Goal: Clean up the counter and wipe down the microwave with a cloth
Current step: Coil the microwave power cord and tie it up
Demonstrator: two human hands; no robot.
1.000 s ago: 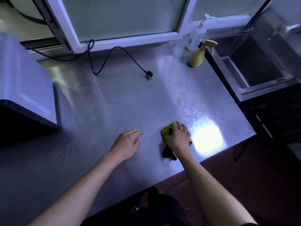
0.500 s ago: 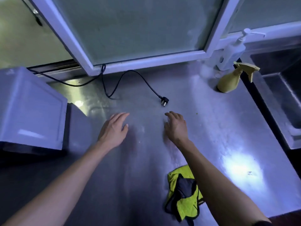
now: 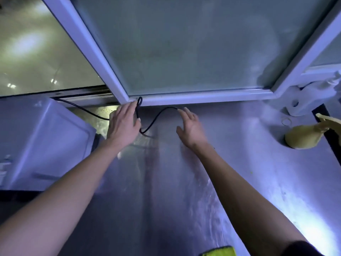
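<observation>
With the yellow-green cloth (image 3: 218, 251) lying unheld at the near edge of the steel counter (image 3: 166, 191), both spread-fingered hands, left (image 3: 123, 124) and right (image 3: 191, 129), reach the black power cord (image 3: 156, 117), so wiping the white microwave (image 3: 40, 141) seemingly remains.

i see the microwave (image 3: 40, 143) left on the counter (image 3: 166, 182), cord (image 3: 156, 117) behind by the window (image 3: 184, 43), spray bottle (image 3: 302, 137) right, cloth (image 3: 219, 251) nearest me.

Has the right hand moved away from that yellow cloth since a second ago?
Yes. The right hand left the yellow cloth at the counter's near edge and reached back toward the window frame, beside the black cord.
</observation>
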